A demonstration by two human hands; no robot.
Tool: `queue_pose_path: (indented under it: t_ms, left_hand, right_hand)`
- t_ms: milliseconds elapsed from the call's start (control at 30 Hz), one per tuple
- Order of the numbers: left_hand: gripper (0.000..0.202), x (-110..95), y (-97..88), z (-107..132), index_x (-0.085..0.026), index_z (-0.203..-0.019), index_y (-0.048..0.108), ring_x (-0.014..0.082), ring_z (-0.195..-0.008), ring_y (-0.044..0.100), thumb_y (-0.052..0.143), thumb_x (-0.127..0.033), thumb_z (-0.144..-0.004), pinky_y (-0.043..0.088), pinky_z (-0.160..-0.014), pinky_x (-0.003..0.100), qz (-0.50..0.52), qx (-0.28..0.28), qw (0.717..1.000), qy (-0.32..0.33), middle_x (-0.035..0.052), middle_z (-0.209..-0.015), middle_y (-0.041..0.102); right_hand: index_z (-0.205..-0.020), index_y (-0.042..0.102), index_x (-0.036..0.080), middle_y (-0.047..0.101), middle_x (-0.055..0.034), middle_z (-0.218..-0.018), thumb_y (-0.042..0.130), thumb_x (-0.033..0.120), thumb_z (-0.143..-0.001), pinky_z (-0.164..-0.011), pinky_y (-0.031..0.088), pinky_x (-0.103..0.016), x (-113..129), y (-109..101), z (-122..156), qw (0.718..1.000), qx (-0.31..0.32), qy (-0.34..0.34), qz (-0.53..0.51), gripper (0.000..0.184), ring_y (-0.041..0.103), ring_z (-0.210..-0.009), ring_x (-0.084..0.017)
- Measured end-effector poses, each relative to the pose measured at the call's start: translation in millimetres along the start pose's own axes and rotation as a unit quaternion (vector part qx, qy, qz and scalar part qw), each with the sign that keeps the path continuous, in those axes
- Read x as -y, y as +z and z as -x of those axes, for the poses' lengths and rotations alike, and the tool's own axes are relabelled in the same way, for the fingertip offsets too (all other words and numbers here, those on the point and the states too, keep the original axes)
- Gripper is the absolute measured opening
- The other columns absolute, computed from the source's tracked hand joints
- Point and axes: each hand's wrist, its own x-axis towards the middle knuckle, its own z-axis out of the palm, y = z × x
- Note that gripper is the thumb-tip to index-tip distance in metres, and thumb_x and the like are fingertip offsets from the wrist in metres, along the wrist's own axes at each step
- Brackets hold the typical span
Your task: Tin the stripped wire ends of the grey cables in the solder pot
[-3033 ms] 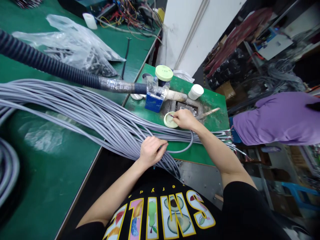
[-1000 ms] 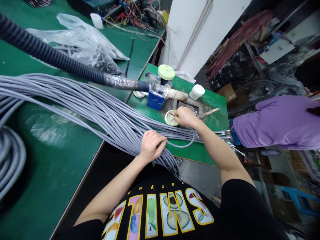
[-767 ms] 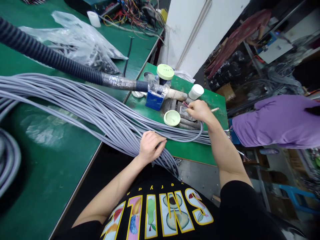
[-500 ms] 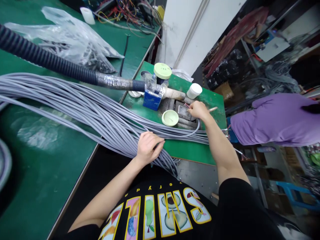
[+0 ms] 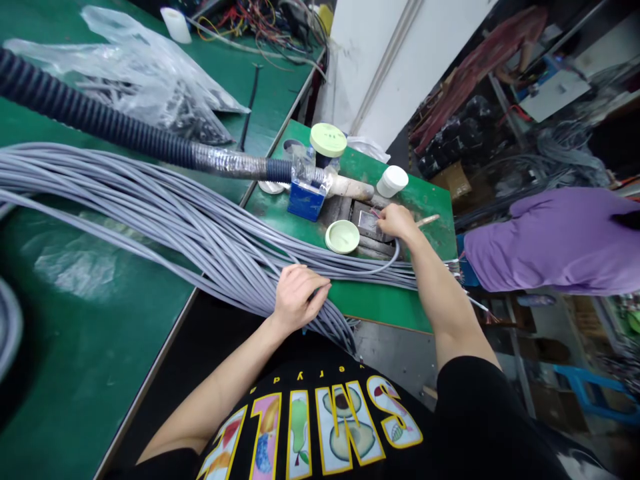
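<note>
My right hand [image 5: 396, 221] is closed around the end of a grey cable [image 5: 395, 252], thumb and fingers pinched together. Thin reddish stripped wires [image 5: 374, 212] stick out from its fingertips over a small square metal pot [image 5: 368, 220] with a shiny surface. The cable curves back from that hand into a thick bundle of grey cables [image 5: 200, 220]. On this bundle lies my left hand [image 5: 300, 297], its fingers curled over the cables and the thumb near the index finger; what sits under the palm is hidden. Just left of the pot stands an open pale-green tub [image 5: 343, 237] of whitish paste.
A ribbed black hose [image 5: 125, 137] runs to a blue box [image 5: 306, 200] beside the pot. Around them stand a lidded jar [image 5: 328, 141], a white tub [image 5: 393, 181] and a wooden stick [image 5: 428, 219]. A plastic bag [image 5: 165, 87] lies behind. A person in purple [image 5: 550, 240] is at the right.
The view has shifted very slightly. Both hands keep nearly the same positions, and the right hand still holds the cable end at the pot.
</note>
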Motion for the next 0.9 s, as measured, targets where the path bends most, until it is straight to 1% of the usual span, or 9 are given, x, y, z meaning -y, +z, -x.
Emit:
queue_pose_path:
  t_ms: [100, 200, 367, 433, 533, 600, 667, 733, 900]
  left_hand:
    - [0.010, 1.0, -0.3, -0.2, -0.020, -0.088, 0.061, 0.0138, -0.071, 0.064, 0.063, -0.015, -0.079, 0.047, -0.083, 0.036, 0.000, -0.001, 1.000, -0.002, 0.0006, -0.076, 0.070]
    - [0.010, 1.9, -1.3, 0.0, -0.019, -0.087, 0.062, 0.0142, -0.072, 0.063, 0.063, -0.015, -0.079, 0.047, -0.080, 0.035, 0.009, 0.000, 1.000, -0.009, 0.0013, -0.076, 0.070]
    - [0.007, -7.0, 4.5, -6.8, -0.019, -0.083, 0.066, 0.0136, -0.071, 0.061, 0.065, -0.014, -0.078, 0.046, -0.071, 0.031, 0.130, -0.033, 0.987, -0.085, 0.0013, -0.074, 0.069]
    - [0.008, -16.7, 13.8, -13.5, -0.019, -0.086, 0.068, 0.0129, -0.071, 0.060, 0.066, -0.019, -0.078, 0.047, -0.069, 0.029, 0.240, -0.047, 0.955, -0.167, 0.0016, -0.076, 0.068]
    - [0.028, -34.8, 34.8, -23.8, -0.020, -0.099, 0.067, 0.0126, -0.071, 0.061, 0.073, -0.029, -0.073, 0.049, -0.067, 0.027, 0.434, 0.005, 0.848, -0.303, 0.0015, -0.079, 0.067]
    - [0.030, -45.8, 49.6, -27.7, -0.019, -0.094, 0.068, 0.0121, -0.067, 0.061, 0.076, -0.033, -0.069, 0.049, -0.065, 0.027, 0.518, 0.017, 0.782, -0.348, 0.0006, -0.075, 0.066]
    - [0.024, -53.5, 61.1, -28.6, -0.018, -0.084, 0.069, 0.0113, -0.063, 0.060, 0.076, -0.035, -0.069, 0.049, -0.063, 0.028, 0.548, -0.007, 0.758, -0.353, -0.0006, -0.070, 0.062]
    - [0.019, -57.2, 67.4, -27.8, -0.018, -0.079, 0.069, 0.0109, -0.064, 0.058, 0.075, -0.034, -0.070, 0.048, -0.063, 0.028, 0.536, -0.031, 0.772, -0.339, -0.0009, -0.071, 0.059]
    - [0.011, -54.8, 64.6, -28.7, -0.019, -0.079, 0.069, 0.0097, -0.066, 0.055, 0.068, -0.031, -0.078, 0.045, -0.063, 0.025, 0.422, -0.071, 0.857, -0.287, -0.0007, -0.074, 0.057]
  right_hand:
    - [-0.068, 0.070, 0.014, 0.072, -0.0129, -0.078, 0.057, 0.020, -0.074, -0.071, 0.048, -0.031, -3.3, -9.3, 10.5, 0.999, -0.013, -0.006, -0.051, 0.016, 0.067, -0.083, -0.027]
    - [-0.054, 0.060, 0.014, 0.065, -0.0064, -0.058, 0.057, 0.026, -0.076, -0.054, 0.044, -0.025, -7.0, -19.2, 37.9, 0.976, -0.001, -0.015, -0.219, 0.024, 0.062, -0.055, -0.017]
    - [-0.053, 0.058, 0.014, 0.059, -0.0003, -0.050, 0.064, 0.038, -0.075, -0.041, 0.038, -0.020, 2.9, -20.5, 109.4, 0.855, -0.005, -0.066, -0.515, 0.033, 0.050, -0.037, -0.008]
    - [-0.053, 0.059, 0.014, 0.060, -0.0003, -0.050, 0.064, 0.041, -0.076, -0.041, 0.039, -0.021, 13.2, -15.6, 135.1, 0.818, -0.025, -0.073, -0.569, 0.035, 0.050, -0.037, -0.008]
    - [-0.055, 0.060, 0.015, 0.060, 0.0001, -0.050, 0.063, 0.041, -0.079, -0.040, 0.039, -0.020, 28.6, -5.4, 161.7, 0.781, -0.034, -0.076, -0.619, 0.036, 0.051, -0.037, -0.008]
    - [-0.057, 0.061, 0.015, 0.060, 0.0007, -0.050, 0.063, 0.042, -0.079, -0.039, 0.039, -0.020, 35.6, 1.3, 171.9, 0.762, -0.034, -0.078, -0.643, 0.035, 0.051, -0.037, -0.008]
    - [-0.059, 0.061, 0.015, 0.060, 0.0012, -0.051, 0.063, 0.043, -0.079, -0.038, 0.039, -0.020, 38.9, 6.5, 178.4, 0.742, -0.037, -0.074, -0.666, 0.034, 0.052, -0.037, -0.008]
    - [-0.060, 0.061, 0.016, 0.060, 0.0015, -0.052, 0.062, 0.043, -0.080, -0.038, 0.040, -0.019, 38.9, 10.1, 183.9, 0.725, -0.042, -0.067, -0.684, 0.034, 0.052, -0.038, -0.008]
    - [-0.072, 0.066, 0.016, 0.065, 0.0003, -0.058, 0.064, 0.042, -0.079, -0.042, 0.043, -0.021, 32.5, 24.2, 202.8, 0.720, -0.018, -0.054, -0.692, 0.027, 0.055, -0.041, -0.009]
